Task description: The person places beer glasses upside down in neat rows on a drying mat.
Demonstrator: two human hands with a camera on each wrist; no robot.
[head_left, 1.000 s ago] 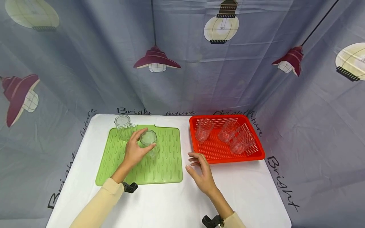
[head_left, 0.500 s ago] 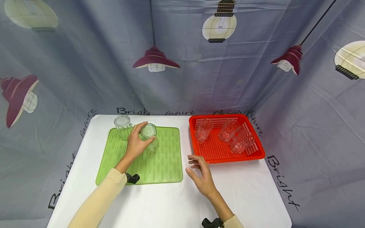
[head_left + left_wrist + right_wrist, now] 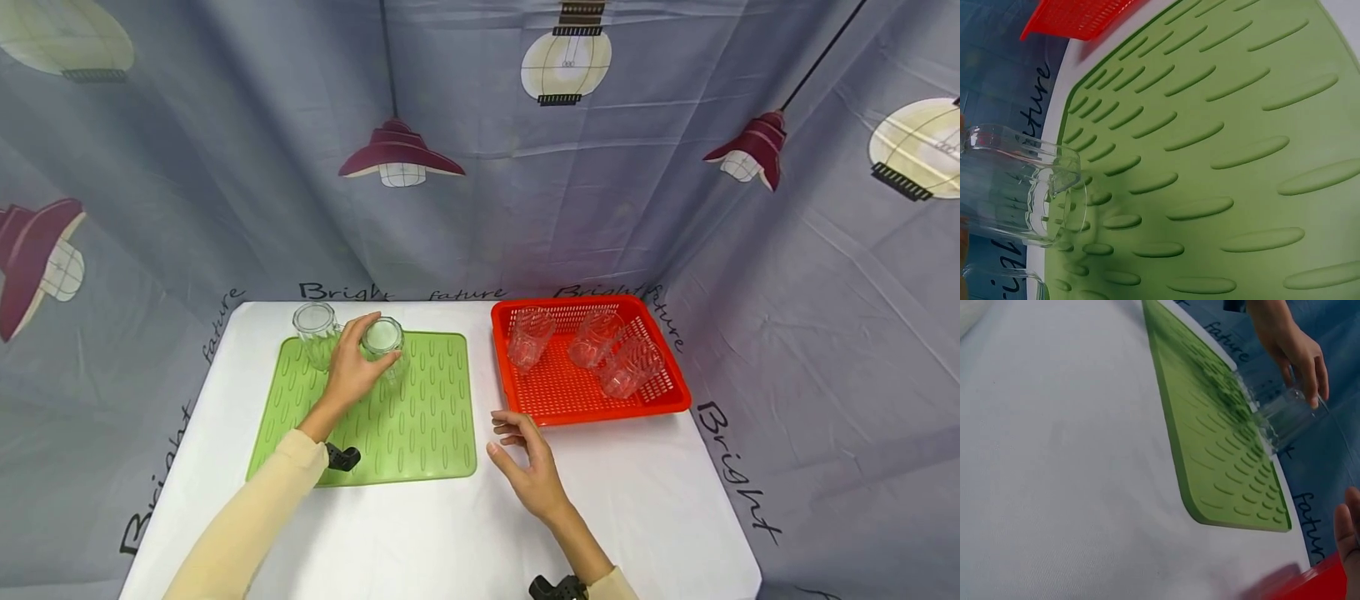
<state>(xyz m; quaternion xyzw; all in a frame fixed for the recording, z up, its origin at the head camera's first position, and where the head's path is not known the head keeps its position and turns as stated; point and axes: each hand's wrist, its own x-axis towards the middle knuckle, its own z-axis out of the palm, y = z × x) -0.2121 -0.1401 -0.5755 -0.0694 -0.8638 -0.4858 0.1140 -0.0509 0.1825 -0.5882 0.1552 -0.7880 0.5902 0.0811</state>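
My left hand [image 3: 351, 367] grips an upside-down clear glass mug [image 3: 383, 336] at the far part of the green ribbed mat [image 3: 431, 433]. In the left wrist view the rim end of this mug [image 3: 1022, 181] faces the mat; whether it touches, I cannot tell. To its left, a second glass mug [image 3: 315, 329] stands upside down at the mat's far left corner. My right hand [image 3: 534, 471] holds nothing. Its fingers are loosely bent, between the mat and the near side of the red basket [image 3: 615, 412].
Inside the red basket lie three clear glasses: one at the left [image 3: 531, 337], one at the back [image 3: 596, 337], one at the right [image 3: 632, 367]. A grey curtain [image 3: 480, 208] borders the white table [image 3: 420, 542] at the back and sides.
The left hand has carried the glass mug away from me, toward the far edge of the mat. The right hand stays nearly in place. The view has shifted slightly.
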